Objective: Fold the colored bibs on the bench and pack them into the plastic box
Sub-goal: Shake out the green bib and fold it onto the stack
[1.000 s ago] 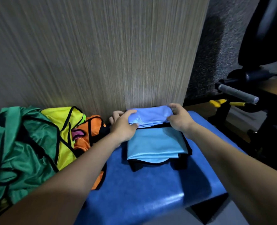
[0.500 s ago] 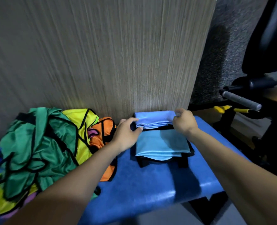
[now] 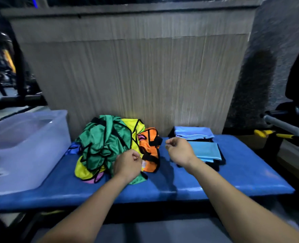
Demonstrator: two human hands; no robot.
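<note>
A loose pile of bibs lies on the blue bench [image 3: 189,183]: a green bib [image 3: 103,142] on top, a yellow bib [image 3: 85,170] under it and an orange bib [image 3: 149,146] at its right side. My left hand [image 3: 127,165] sits at the pile's near edge with curled fingers against the green cloth; whether it grips the cloth is hidden. My right hand [image 3: 179,151] hovers over the bench with loosely curled fingers, holding nothing. To its right lie folded light-blue bibs [image 3: 207,149], with a second folded stack [image 3: 194,135] behind them. The clear plastic box [image 3: 22,137] stands at the bench's left end.
A wood-grain panel [image 3: 136,76] rises directly behind the bench. Gym equipment with a grey bar [image 3: 283,126] and a yellow part [image 3: 262,132] stands at the right. Grey floor shows below the bench's front edge.
Both hands have let go of the folded light-blue bib and moved left toward the loose pile. The view has pulled back, and the plastic box now shows at the left.
</note>
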